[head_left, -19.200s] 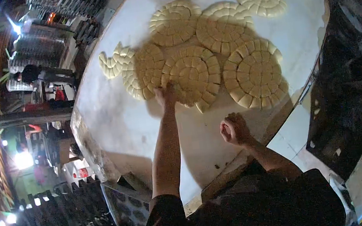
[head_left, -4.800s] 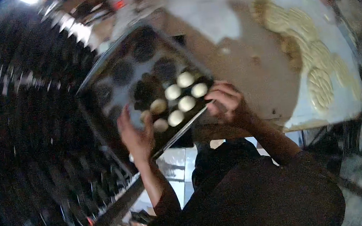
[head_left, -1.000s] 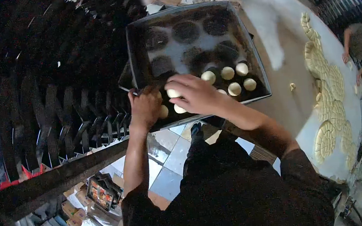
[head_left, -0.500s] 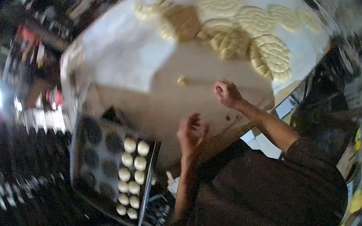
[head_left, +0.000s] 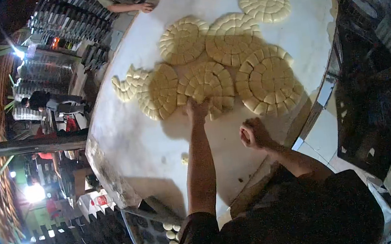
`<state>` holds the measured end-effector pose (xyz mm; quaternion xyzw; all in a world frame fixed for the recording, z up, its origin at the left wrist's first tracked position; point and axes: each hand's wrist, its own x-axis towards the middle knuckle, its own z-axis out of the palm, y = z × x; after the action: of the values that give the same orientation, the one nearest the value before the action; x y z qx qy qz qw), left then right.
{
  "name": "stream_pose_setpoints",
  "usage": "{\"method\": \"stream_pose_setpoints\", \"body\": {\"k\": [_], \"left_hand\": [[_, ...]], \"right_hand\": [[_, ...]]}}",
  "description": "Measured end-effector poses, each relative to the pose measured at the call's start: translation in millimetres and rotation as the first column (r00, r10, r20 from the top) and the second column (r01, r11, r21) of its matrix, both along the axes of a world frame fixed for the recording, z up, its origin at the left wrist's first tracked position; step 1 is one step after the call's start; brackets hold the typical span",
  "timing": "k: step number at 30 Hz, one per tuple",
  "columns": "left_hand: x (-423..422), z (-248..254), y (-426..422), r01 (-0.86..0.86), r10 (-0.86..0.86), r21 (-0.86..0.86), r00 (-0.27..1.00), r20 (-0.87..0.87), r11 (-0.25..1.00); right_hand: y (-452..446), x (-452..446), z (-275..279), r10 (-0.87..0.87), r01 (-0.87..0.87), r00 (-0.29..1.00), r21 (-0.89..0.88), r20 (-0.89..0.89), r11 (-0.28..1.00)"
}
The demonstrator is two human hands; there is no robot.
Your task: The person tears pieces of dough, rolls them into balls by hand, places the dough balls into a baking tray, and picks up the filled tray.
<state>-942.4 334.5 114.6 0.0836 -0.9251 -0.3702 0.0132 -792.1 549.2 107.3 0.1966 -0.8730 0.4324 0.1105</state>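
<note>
My left hand reaches forward to the near edge of a cut round of dough. Its fingertips are closed on a piece of dough there, partly hidden by the hand. My right hand hovers over the table, fingers curled into a loose fist; whatever may be inside is hidden. Close beyond it lies another dough round, scored into many small pieces. A small scrap of dough rests beside my left forearm.
More cut dough rounds lie across the pale worktable. At the lower left, a dark tray holds several white dough balls, partly behind my sleeve. Another person's hand rests on the table's far edge.
My left hand has moved from near the table's front edge forward to the dough. My right hand stays curled. The view has swung, showing more of the far table and less of the tray.
</note>
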Motion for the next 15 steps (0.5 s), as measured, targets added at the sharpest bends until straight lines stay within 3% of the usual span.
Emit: {"method": "stream_pose_setpoints", "body": {"k": [1, 2, 3, 5, 6, 7, 10, 12, 13, 15], "left_hand": [[8.1, 2.7, -10.8, -0.019, -0.01, 0.279, 0.995, 0.101, 0.96], [15.4, 0.9, -23.1, -0.061, -0.045, 0.534, 0.982, 0.184, 0.843], [24.4, -14.0, -39.1, -0.095, -0.014, 0.563, 0.982, 0.186, 0.821], [47.8, -68.1, -84.3, -0.15, 0.042, 0.621, 0.982, 0.186, 0.769], [64.4, -63.2, -86.8, -0.197, 0.113, 0.769, 0.98, 0.161, 0.609], [80.9, -64.1, -83.4, -0.203, 0.199, 0.812, 0.974, 0.11, 0.547], [145.6, -88.8, -51.4, -0.19, 0.47, 0.736, 0.861, -0.193, 0.65], [193.6, -114.8, -31.3, -0.183, 0.574, 0.731, 0.75, -0.33, 0.658], [229.9, -92.7, -26.8, -0.205, 0.516, 0.595, 0.748, -0.417, 0.777], [287.1, -61.9, -23.4, -0.097, 0.534, 0.787, 0.784, -0.317, 0.61]], "right_hand": [[0.9, 0.0, -0.6, 0.0, 0.0, 1.0, 0.0, 0.016, 1.0], [0.3, -2.3, -2.4, 0.001, -0.001, 1.0, 0.001, 0.023, 1.0], [-2.7, -4.6, -2.7, 0.003, -0.003, 1.0, 0.002, 0.025, 1.0], [-12.2, -12.4, -60.6, 0.103, -0.025, 0.975, -0.363, 0.198, 0.931], [-10.0, -12.7, -39.4, 0.04, -0.017, 0.994, -0.222, 0.099, 0.975], [-7.9, -13.0, -15.9, -0.021, 0.02, 1.0, -0.082, -0.01, 0.996], [-15.3, -15.1, -15.0, -0.078, 0.075, 0.992, -0.025, -0.095, 0.997], [-21.8, -2.4, -2.2, -0.055, 0.054, 0.998, -0.095, -0.008, 0.994], [-28.7, 10.2, 0.6, -0.049, 0.054, 0.998, -0.141, 0.043, 0.989], [-36.9, 43.4, -1.0, 0.328, -0.223, 0.88, -0.311, 0.344, 0.924]]}}
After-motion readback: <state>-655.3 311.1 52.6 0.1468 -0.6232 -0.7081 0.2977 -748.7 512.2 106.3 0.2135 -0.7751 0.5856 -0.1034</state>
